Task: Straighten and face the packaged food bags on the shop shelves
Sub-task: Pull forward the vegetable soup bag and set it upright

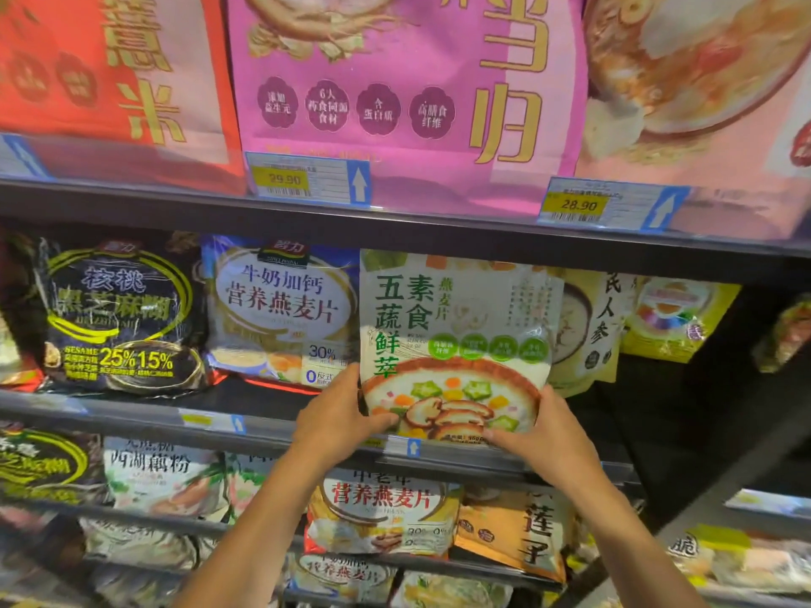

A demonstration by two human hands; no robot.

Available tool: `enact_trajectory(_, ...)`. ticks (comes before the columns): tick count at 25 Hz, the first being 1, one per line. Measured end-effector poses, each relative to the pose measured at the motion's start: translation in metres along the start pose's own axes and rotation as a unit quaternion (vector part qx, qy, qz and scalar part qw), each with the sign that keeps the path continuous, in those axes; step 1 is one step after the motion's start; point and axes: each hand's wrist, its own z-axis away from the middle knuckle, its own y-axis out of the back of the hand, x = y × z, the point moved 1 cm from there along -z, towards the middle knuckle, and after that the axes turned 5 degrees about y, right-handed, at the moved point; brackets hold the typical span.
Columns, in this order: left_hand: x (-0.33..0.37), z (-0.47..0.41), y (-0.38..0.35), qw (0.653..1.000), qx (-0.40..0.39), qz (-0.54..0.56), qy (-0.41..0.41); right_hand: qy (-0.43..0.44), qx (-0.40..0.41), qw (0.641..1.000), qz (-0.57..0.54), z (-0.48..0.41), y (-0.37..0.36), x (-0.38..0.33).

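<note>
Showing a white-and-green bag (pixel 456 340) printed with a bowl of mushrooms and vegetables, upright at the front edge of the middle shelf (pixel 131 412); its contents are sealed out of sight. The left hand (pixel 340 414) grips its lower left corner, thumb across the front, and the right hand (pixel 540 436) grips the lower right corner, so the hands sit apart, both clamped on the bag. A blue-and-white oat bag (pixel 281 309) touches its left side, with a black sesame bag (pixel 118 313) beyond. A yellow-and-white bag (pixel 592 326) is half hidden behind its right edge. The pink bag (pixel 408 81) and red bag (pixel 109 68) above are cut off at the top. The lower-shelf bags (pixel 382 511) are blurred and partly covered by the forearms (pixel 259 524).
</note>
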Motion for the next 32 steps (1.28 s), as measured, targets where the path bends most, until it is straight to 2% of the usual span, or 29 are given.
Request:
enact_trajectory(4, 0.002, -0.006, -0.008, 0.998, 0.052, -0.03, 0.009, 0.001, 0.014, 1.0, 0.015, 0.002, -0.003, -0.003)
enact_trajectory(13, 0.017, -0.021, -0.018, 0.992, 0.105, -0.038, 0.051, -0.02, 0.021, 0.997, 0.066, -0.015, -0.003, -0.017)
enact_trajectory(27, 0.017, -0.004, -0.015, 0.993, 0.106, -0.006, 0.058, 0.001, 0.011, 0.997, 0.079, -0.016, -0.004, -0.013)
enact_trajectory(32, 0.018, 0.005, -0.012, 0.994, 0.096, -0.019, 0.057, 0.012, -0.003, 1.0, 0.004, -0.013, 0.0, -0.009)
